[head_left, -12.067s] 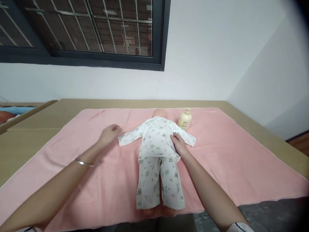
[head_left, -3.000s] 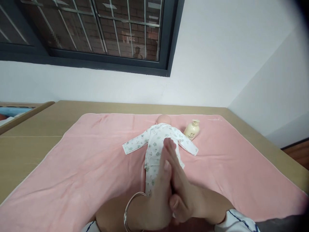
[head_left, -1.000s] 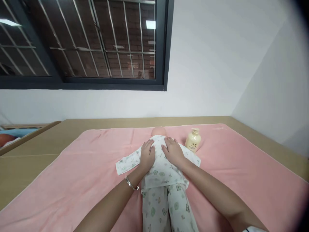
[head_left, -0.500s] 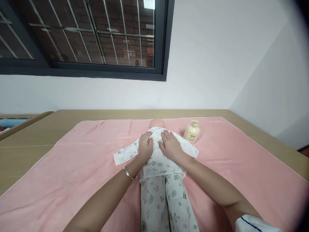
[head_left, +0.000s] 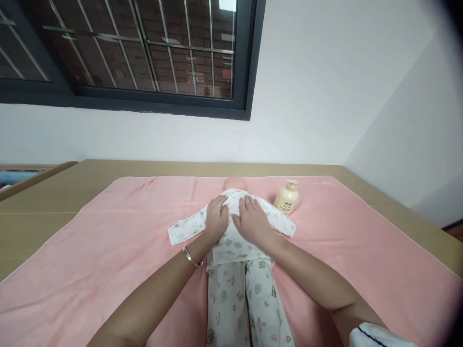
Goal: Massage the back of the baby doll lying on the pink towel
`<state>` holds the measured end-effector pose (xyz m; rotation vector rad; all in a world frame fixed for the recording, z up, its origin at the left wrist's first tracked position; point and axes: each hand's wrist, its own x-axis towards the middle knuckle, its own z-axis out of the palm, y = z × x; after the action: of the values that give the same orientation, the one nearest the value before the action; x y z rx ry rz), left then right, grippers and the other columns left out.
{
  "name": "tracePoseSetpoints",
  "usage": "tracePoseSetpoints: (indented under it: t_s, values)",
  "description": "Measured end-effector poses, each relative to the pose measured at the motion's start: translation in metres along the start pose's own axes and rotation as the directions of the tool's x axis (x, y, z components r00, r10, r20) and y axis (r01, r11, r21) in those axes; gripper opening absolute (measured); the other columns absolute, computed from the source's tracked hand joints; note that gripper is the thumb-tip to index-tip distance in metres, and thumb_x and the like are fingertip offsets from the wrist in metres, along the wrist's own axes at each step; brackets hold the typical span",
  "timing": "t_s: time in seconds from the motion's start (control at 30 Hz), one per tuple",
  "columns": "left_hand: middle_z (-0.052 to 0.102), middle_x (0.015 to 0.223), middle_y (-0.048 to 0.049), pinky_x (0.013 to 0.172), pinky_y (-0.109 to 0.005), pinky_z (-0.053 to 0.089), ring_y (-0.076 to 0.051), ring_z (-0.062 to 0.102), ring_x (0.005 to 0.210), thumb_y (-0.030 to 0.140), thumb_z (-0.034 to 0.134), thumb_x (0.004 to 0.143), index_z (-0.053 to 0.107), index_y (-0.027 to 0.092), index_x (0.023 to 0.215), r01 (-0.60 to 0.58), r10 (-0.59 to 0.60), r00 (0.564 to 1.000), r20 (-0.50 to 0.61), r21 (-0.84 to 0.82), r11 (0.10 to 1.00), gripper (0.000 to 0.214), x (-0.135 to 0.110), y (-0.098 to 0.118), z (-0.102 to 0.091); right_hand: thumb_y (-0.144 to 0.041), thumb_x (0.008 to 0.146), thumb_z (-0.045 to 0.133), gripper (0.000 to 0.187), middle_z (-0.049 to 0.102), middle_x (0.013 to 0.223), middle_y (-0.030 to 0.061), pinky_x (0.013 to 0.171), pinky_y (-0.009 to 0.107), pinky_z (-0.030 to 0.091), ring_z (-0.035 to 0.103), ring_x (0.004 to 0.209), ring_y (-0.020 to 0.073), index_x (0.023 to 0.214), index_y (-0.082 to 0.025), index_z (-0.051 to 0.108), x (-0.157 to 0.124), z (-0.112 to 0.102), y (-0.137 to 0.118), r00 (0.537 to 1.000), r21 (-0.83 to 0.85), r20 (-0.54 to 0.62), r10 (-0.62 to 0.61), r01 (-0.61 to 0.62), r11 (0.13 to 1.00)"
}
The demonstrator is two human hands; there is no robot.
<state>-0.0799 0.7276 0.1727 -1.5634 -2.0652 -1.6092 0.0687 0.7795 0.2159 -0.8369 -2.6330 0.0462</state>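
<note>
A baby doll with a smooth, bald head (head_left: 235,183) lies stretched out on a pink blanket (head_left: 119,260). It wears a white printed shirt (head_left: 235,248) and matching trousers (head_left: 227,303). My left hand (head_left: 217,217) rests flat on the left side of the shirt's upper part, fingers pointing toward the head. On the right side, my right hand (head_left: 253,221) lies flat with its fingers stretched out and the thumb toward the middle. Both sleeves spread outward, and no doll hands show. A face is not visible.
A cream pump bottle (head_left: 287,197) stands on the blanket right of the doll's shoulder. The blanket covers a wooden surface (head_left: 43,226) that meets a white wall (head_left: 300,96). A dark-framed window (head_left: 162,103) with metal bars is above.
My right hand has slid slightly left, toward the middle of the shirt. My left hand keeps its place on the shirt. The camera view has tilted a little.
</note>
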Motion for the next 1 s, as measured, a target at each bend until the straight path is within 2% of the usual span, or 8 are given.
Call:
tracePoseSetpoints:
  t_s: [0.13,0.23,0.3,0.37,0.6,0.73,0.9,1.0]
  values:
    - [0.066,0.127,-0.0127,0.115,-0.052,0.036,-0.026,0.058,0.123,0.023,0.040,0.091,0.066,0.015,0.116,-0.018,0.018,1.000,-0.005,0.018,1.000,0.037,0.000,-0.002,0.001,-0.035,0.101,0.043,0.054,0.034,0.157,0.0140,0.124,0.048,0.018,0.024,0.149,0.0280,0.148,-0.010,0.045,0.007,-0.003,0.006,0.962,0.135,0.033,-0.269,0.263,0.955]
    - [0.066,0.127,-0.0118,0.116,-0.052,0.035,-0.027,0.057,0.125,0.023,0.039,0.091,0.067,0.015,0.117,-0.031,0.031,0.999,0.010,0.058,0.998,0.038,0.000,-0.002,0.001,-0.045,0.103,0.040,0.058,0.037,0.156,0.0139,0.122,0.048,0.022,0.029,0.147,0.0283,0.149,-0.010,0.044,0.023,-0.006,0.024,0.995,0.158,0.084,-0.059,0.046,0.986]
    - [0.065,0.130,-0.0118,0.117,-0.052,0.034,-0.027,0.055,0.127,0.022,0.037,0.093,0.066,0.013,0.119,-0.038,0.035,0.999,0.034,0.108,0.993,0.040,0.000,0.000,0.001,-0.048,0.104,0.035,0.064,0.038,0.154,0.0197,0.121,0.051,0.022,0.032,0.145,0.0311,0.149,-0.003,0.041,0.026,-0.008,0.027,0.985,0.097,0.106,0.138,-0.149,0.984]
    - [0.063,0.133,-0.0129,0.117,-0.053,0.034,-0.028,0.053,0.131,0.021,0.035,0.094,0.065,0.011,0.123,-0.041,0.031,0.998,0.054,0.187,0.982,0.043,-0.001,0.003,0.001,-0.046,0.105,0.031,0.065,0.040,0.151,0.0237,0.121,0.052,0.019,0.034,0.144,0.0331,0.148,0.003,0.039,0.021,-0.008,0.021,0.970,0.014,0.100,0.220,-0.222,0.975]
    - [0.062,0.133,-0.0198,0.115,-0.049,0.041,-0.029,0.055,0.130,0.008,0.036,0.088,0.063,0.003,0.125,-0.206,0.150,0.975,0.161,0.431,0.879,0.045,-0.008,0.014,0.000,-0.030,0.102,0.033,0.058,0.029,0.157,0.0229,0.122,0.047,0.019,0.023,0.149,0.0332,0.152,0.001,0.035,-0.006,-0.004,-0.016,0.992,-0.007,0.089,0.093,-0.093,0.996]
    - [0.062,0.133,-0.0185,0.114,-0.047,0.043,-0.028,0.056,0.129,0.009,0.034,0.090,0.062,0.003,0.126,-0.230,0.170,0.970,0.175,0.427,0.874,0.046,-0.007,0.013,-0.001,-0.029,0.101,0.035,0.057,0.034,0.156,0.0203,0.122,0.043,0.020,0.026,0.148,0.0301,0.150,-0.001,0.039,0.006,-0.003,-0.001,0.992,0.075,0.069,0.102,-0.107,0.991]
    - [0.053,0.142,-0.0232,0.115,-0.052,0.039,-0.035,0.048,0.136,0.032,0.038,0.100,0.052,-0.002,0.138,-0.114,0.005,0.972,0.234,0.457,0.882,0.052,0.006,0.008,-0.004,-0.045,0.105,0.031,0.059,0.039,0.154,0.0175,0.122,0.052,0.015,0.030,0.146,0.0284,0.147,-0.006,0.044,0.030,-0.009,0.031,0.967,0.126,0.164,0.196,-0.217,0.968]
    - [0.052,0.143,-0.0243,0.114,-0.052,0.039,-0.036,0.047,0.136,0.030,0.041,0.099,0.052,-0.002,0.138,-0.138,-0.010,0.962,0.273,0.515,0.846,0.051,0.005,0.018,-0.007,-0.043,0.106,0.027,0.059,0.040,0.153,0.0192,0.121,0.053,0.014,0.031,0.146,0.0297,0.147,-0.004,0.043,0.022,-0.012,0.022,0.966,0.049,0.152,0.208,-0.218,0.975]
